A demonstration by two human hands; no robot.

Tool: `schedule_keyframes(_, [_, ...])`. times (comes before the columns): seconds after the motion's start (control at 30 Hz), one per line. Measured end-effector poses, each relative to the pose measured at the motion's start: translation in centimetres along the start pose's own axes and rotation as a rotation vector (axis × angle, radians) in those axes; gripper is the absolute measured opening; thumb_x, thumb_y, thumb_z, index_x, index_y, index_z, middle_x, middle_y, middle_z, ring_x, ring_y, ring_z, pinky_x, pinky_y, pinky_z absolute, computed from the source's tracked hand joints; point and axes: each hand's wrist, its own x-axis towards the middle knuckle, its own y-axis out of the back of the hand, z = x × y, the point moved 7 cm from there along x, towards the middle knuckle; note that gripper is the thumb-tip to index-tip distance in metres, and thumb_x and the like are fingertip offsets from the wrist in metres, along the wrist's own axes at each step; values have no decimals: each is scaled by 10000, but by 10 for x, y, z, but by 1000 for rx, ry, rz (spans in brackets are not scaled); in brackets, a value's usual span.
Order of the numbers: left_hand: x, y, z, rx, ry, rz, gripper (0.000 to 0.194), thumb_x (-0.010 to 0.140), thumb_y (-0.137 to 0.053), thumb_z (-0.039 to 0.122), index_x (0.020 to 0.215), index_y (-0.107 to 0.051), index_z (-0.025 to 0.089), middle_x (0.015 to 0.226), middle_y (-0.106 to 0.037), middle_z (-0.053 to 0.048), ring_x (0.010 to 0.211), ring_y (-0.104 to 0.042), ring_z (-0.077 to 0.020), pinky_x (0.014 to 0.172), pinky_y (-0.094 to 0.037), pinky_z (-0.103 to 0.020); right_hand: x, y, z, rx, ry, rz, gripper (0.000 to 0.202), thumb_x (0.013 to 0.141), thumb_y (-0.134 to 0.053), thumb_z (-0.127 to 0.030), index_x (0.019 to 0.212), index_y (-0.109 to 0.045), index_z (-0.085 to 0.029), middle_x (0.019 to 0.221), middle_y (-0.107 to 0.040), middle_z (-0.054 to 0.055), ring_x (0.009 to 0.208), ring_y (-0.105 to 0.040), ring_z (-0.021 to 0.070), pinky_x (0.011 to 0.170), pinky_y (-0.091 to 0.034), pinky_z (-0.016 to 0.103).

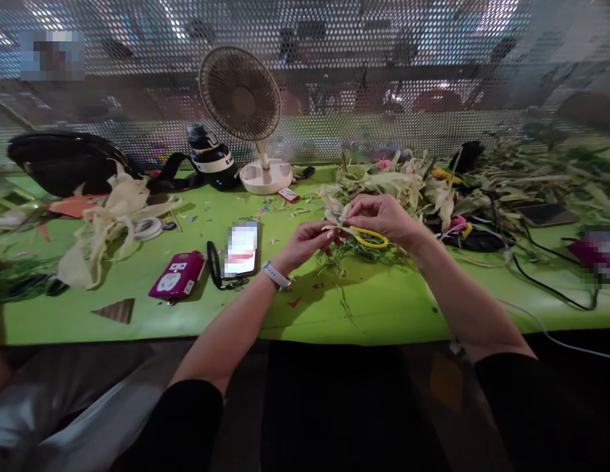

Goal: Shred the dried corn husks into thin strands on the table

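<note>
From where I stand, both of the person's hands meet just right of the middle of the frame, above the green surface (393, 314). The left hand (309, 239), a pale watch (276, 275) on its wrist, has its fingers closed on a small bunch of husk strips (341, 221). The right hand (383, 216) pinches the same bunch from the other side, thumb and fingers drawn together. A yellow loop (378, 242), which looks like a scissors handle, sticks out beneath the right hand; I can't make out how it is gripped. Green shreds (366, 252) lie on the surface below.

Behind the hands, a heap of pale husks (407, 180) spreads toward the upper right. Left of the hands, a phone (243, 246) with a lit screen lies near a purple box (174, 278). More loose husk (83, 255) sprawls at the left, beside a white roll (148, 228). Farther back, a round fan (243, 98) stands next to a black bottle (213, 160), and a black bag (73, 164) rests at the left, before a perforated screen (324, 111).
</note>
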Motion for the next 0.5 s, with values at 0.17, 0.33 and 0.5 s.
schedule_keyframes(0.17, [-1, 0, -4, -38, 47, -17, 431, 709, -768, 487, 987, -724, 161, 919, -750, -89, 744, -693, -151, 538, -526, -196, 0, 2, -1, -6, 10, -12, 167, 703, -783, -325, 708, -714, -173, 826, -674, 27, 775, -609, 139, 767, -477, 312])
schedule_keyframes(0.33, [0, 1, -9, -66, 101, 21, 416, 685, -796, 452, 955, -714, 145, 884, -753, -86, 746, -713, -170, 519, -538, -206, 0, -1, -7, -145, 75, -35, 110, 728, -739, -279, 699, -709, -178, 814, -679, 31, 788, -614, 155, 784, -479, 333])
schedule_keyframes(0.5, [-1, 0, -9, -63, 129, 45, 432, 654, -821, 438, 934, -694, 135, 889, -757, -88, 749, -727, -172, 606, -586, -247, 1, -3, -10, -206, 112, -16, 92, 731, -719, -261, 682, -698, -186, 800, -679, 32, 786, -614, 164, 792, -483, 348])
